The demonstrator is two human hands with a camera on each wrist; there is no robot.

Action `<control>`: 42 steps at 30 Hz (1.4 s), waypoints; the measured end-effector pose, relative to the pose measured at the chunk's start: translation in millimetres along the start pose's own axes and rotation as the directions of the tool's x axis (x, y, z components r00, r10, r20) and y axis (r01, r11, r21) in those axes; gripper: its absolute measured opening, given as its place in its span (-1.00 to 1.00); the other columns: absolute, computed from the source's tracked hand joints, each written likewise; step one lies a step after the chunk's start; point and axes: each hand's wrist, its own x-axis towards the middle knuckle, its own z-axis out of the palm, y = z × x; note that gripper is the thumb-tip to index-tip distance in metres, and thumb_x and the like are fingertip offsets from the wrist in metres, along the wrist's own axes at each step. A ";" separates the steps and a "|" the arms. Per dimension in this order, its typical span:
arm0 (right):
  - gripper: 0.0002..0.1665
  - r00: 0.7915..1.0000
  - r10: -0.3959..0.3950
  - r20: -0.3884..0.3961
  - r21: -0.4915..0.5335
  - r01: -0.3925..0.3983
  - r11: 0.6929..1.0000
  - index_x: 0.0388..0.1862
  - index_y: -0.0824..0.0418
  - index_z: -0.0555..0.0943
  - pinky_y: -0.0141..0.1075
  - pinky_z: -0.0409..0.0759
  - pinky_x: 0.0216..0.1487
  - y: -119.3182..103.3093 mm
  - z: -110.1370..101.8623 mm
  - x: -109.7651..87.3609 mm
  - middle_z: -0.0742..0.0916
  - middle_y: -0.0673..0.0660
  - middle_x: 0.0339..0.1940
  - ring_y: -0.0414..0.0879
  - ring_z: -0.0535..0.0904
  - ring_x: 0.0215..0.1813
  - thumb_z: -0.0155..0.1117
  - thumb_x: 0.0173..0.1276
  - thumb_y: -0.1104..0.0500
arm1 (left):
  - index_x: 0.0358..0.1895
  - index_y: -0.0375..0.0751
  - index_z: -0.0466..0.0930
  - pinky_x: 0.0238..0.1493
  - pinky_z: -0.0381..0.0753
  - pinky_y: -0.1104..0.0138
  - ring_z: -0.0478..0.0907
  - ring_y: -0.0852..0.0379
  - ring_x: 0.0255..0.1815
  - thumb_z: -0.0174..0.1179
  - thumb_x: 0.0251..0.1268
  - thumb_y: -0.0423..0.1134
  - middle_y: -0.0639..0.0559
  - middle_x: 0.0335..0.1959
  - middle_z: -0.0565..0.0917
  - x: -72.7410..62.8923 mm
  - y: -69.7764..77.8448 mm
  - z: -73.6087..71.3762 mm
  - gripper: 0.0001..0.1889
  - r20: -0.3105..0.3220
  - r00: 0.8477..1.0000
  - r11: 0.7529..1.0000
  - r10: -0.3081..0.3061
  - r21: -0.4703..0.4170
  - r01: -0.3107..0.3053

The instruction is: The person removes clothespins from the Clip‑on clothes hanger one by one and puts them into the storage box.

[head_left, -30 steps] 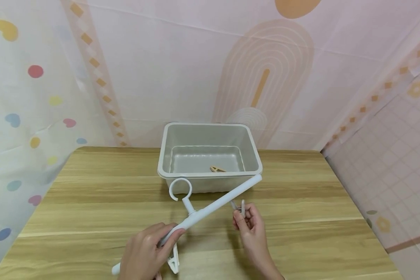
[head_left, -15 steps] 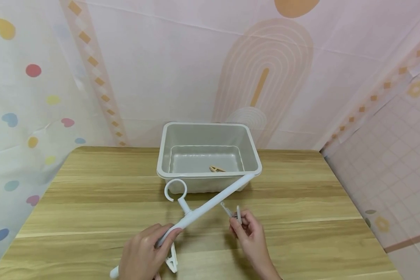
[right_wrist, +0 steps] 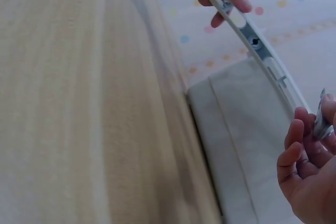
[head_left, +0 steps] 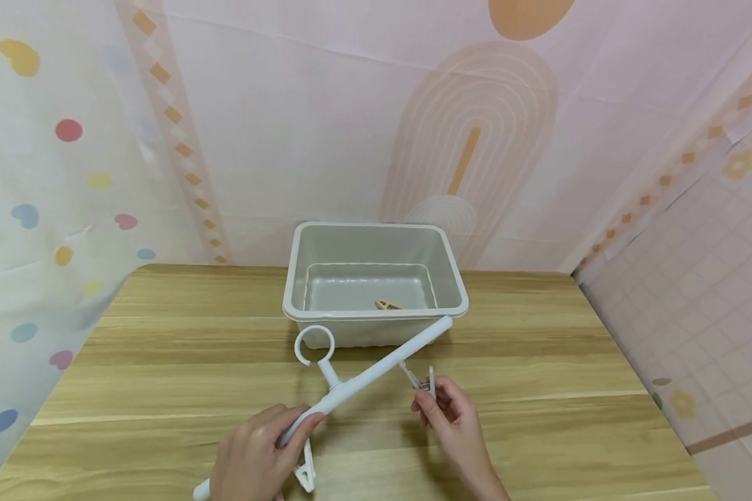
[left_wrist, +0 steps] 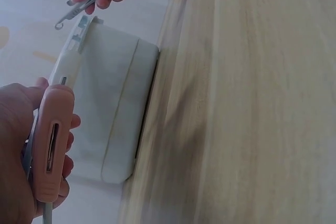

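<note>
My left hand (head_left: 253, 452) grips the bar of a white hanger (head_left: 382, 365) with a ring-shaped hook, held aslant with its right end raised. A white clip (head_left: 305, 470) hangs under the bar beside that hand. The left wrist view also shows a pink clip (left_wrist: 52, 145) on the bar, in front of the left palm. My right hand (head_left: 454, 424) pinches a small grey clip (head_left: 431, 381) between thumb and fingers. In the head view this clip spreads in a V, its left arm reaching up close under the bar's right half.
A grey plastic bin (head_left: 376, 330) stands at the back of the wooden table (head_left: 558, 390), against a patterned cloth backdrop (head_left: 326, 139). Inside it lies a tan clip (head_left: 388, 305). The hanger's right end overlaps the bin's front in the head view.
The hanger has shifted slightly left and its right end has dropped a little. The grey clip has moved slightly down, and more of its left arm shows below the bar.
</note>
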 end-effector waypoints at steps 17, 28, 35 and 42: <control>-0.89 0.999 0.031 -0.038 -0.041 -0.033 0.999 -0.16 0.45 0.56 -0.40 0.57 -0.43 -15.9 -2.5 15.9 0.64 -0.12 -0.47 -0.31 0.50 -0.47 0.20 0.45 0.36 | -0.52 0.33 0.58 -0.64 -0.04 0.63 0.06 0.57 -0.65 0.55 -0.05 0.00 0.47 -0.68 0.21 -5.0 1.9 2.9 -0.75 0.015 1.000 0.999 0.024 0.038 -0.025; -0.90 0.998 0.020 -0.052 -0.061 -0.023 0.998 -0.15 0.36 0.59 -0.36 0.56 -0.46 -19.4 1.4 27.6 0.65 0.11 -0.46 -0.26 0.51 -0.49 0.25 0.43 0.33 | -0.48 0.29 0.67 -0.66 -0.03 0.64 0.06 0.58 -0.65 0.55 -0.06 0.01 0.46 -0.68 0.24 -5.1 0.6 5.8 -0.81 0.011 0.999 0.998 0.043 0.049 -0.044; -0.92 0.998 0.003 -0.059 -0.103 -0.009 0.995 -0.19 0.30 0.61 -0.39 0.54 -0.46 -24.5 6.8 38.8 0.67 0.15 -0.47 -0.29 0.51 -0.49 0.30 0.41 0.28 | -0.45 0.28 0.69 -0.65 -0.03 0.66 0.06 0.60 -0.65 0.55 -0.07 0.02 0.48 -0.68 0.25 -5.9 -1.4 7.1 -0.82 0.017 0.999 0.998 0.045 0.043 -0.046; -0.90 0.999 -0.011 -0.048 -0.140 0.004 0.990 -0.21 0.26 0.62 -0.45 0.46 -0.48 -29.5 9.8 51.2 0.70 0.26 -0.47 -0.27 0.49 -0.51 0.31 0.42 0.23 | -0.43 0.25 0.73 -0.65 -0.04 0.68 0.05 0.60 -0.65 0.56 -0.09 0.00 0.48 -0.68 0.26 -5.3 -2.5 6.4 -0.82 0.030 0.999 0.998 0.041 0.041 -0.042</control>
